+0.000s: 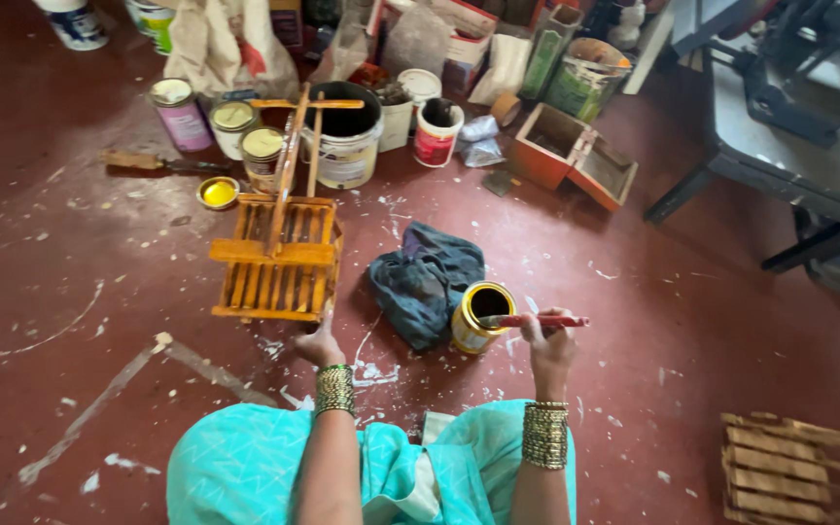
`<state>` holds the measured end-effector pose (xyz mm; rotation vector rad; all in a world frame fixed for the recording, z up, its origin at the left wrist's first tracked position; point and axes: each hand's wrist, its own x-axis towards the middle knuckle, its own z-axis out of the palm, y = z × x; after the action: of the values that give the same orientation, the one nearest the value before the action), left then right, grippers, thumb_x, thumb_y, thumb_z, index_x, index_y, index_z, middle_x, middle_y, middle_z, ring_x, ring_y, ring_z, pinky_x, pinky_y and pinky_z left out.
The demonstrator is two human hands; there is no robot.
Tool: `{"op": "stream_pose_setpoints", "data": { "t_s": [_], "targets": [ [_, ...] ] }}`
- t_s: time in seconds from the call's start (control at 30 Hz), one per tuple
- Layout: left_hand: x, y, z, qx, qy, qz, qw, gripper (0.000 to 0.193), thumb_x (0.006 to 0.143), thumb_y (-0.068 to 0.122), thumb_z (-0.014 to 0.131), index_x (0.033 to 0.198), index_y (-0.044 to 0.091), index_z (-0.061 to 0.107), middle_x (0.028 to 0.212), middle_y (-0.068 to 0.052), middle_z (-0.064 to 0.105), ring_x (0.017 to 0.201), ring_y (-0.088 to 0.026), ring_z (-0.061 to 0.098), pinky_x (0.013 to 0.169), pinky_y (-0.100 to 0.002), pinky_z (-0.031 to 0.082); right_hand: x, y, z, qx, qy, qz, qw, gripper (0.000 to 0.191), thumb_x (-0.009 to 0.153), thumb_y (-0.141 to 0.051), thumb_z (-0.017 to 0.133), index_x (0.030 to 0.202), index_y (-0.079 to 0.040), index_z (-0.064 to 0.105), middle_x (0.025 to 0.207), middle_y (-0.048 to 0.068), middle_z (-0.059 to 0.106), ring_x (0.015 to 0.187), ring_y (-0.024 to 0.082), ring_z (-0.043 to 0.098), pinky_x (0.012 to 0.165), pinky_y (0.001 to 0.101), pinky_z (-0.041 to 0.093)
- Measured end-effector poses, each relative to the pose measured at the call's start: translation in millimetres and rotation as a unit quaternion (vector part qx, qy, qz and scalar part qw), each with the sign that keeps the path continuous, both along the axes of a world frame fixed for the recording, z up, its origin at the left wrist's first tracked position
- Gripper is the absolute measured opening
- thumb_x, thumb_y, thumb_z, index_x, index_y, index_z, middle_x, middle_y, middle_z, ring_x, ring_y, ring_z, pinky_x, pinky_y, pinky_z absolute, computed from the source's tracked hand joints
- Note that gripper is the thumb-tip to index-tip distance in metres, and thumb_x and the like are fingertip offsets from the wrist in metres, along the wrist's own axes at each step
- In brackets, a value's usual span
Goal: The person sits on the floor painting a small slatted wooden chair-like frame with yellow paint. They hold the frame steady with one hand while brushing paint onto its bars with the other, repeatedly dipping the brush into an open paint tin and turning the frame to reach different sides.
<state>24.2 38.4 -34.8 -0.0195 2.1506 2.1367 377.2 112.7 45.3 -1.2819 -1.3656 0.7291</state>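
We sit on a dark red floor point(99, 292) streaked with pale paint splashes. At two o'clock stands a grey metal bench point(789, 146); at twelve o'clock, sacks point(230, 44) and boxes point(469, 29) crowd together in soft daylight.

Two hands point(321, 342), one red-handled brush point(537, 320), one open yellow tin point(480, 316), two slatted wooden racks point(279, 255), one dark rag point(427, 277).

The unpainted wooden rack point(797, 469) is cut off by the frame's right and bottom edges.
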Motion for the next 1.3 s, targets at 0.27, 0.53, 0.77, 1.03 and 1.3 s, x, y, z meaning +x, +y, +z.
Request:
{"op": "stream_pose_setpoints", "data": {
  "t_s": [0.27, 0.53, 0.77, 1.03, 1.3],
  "targets": [
    [-3.2, 2.3, -4.5, 0.003, -0.007, -0.010, 1.000, 0.050, 0.071, 0.015, 0.098, 0.101, -0.014, 0.070, 0.100, -0.019, 0.076, 0.083, -0.024, 0.071, 0.079, -0.040, 0.058, 11.0, -1.2, -0.9, -0.005, -0.006, 0.038, 0.999, 0.019, 0.093, -0.007, 0.074, 0.109, 0.002, 0.073, 0.085, 0.006, 0.075, 0.075, 0.009, 0.068, 0.066, 0.0217, 0.055],
    [-2.5, 2.1, -5.5, 0.043, -0.009, -0.020, 0.999, 0.052, 0.071, 0.010, 0.095, 0.110, -0.013, 0.069, 0.109, -0.020, 0.074, 0.090, -0.024, 0.071, 0.085, -0.038, 0.059, 23.3, -8.0, 13.4, 0.042, 0.062, 0.037, 0.996, 0.019, 0.094, -0.005, 0.073, 0.111, 0.004, 0.072, 0.090, 0.005, 0.073, 0.081, 0.008, 0.065, 0.072, 0.0209, 0.054],
    [-2.3, 2.7, -5.6, -0.001, -0.036, -0.012, 0.999, 0.051, 0.071, 0.013, 0.096, 0.102, -0.016, 0.067, 0.105, -0.025, 0.074, 0.087, -0.028, 0.070, 0.081, -0.041, 0.059, 16.6, -8.3, 14.9, 0.048, 0.089, 0.051, 0.994, 0.023, 0.093, -0.003, 0.073, 0.114, 0.005, 0.071, 0.094, 0.006, 0.074, 0.086, 0.009, 0.067, 0.077, 0.0214, 0.056],
    [-2.4, 2.1, -5.5, -0.033, -0.024, -0.007, 0.999, 0.055, 0.070, 0.015, 0.098, 0.101, -0.017, 0.066, 0.105, -0.028, 0.072, 0.088, -0.030, 0.069, 0.082, -0.042, 0.057, 11.4, -13.8, 19.9, 0.039, 0.160, 0.063, 0.984, 0.023, 0.094, -0.003, 0.072, 0.115, 0.007, 0.070, 0.099, 0.008, 0.074, 0.089, 0.012, 0.070, 0.083, 0.0241, 0.059],
    [-1.6, 2.8, -4.4, -0.022, -0.075, -0.026, 0.997, 0.052, 0.074, 0.013, 0.095, 0.105, -0.017, 0.067, 0.109, -0.027, 0.073, 0.092, -0.029, 0.071, 0.087, -0.040, 0.059, 22.8, -19.4, 38.6, 0.038, 0.200, 0.032, 0.978, 0.022, 0.092, 0.000, 0.073, 0.112, 0.010, 0.070, 0.098, 0.013, 0.074, 0.088, 0.017, 0.073, 0.084, 0.0306, 0.065]
  ]
}}
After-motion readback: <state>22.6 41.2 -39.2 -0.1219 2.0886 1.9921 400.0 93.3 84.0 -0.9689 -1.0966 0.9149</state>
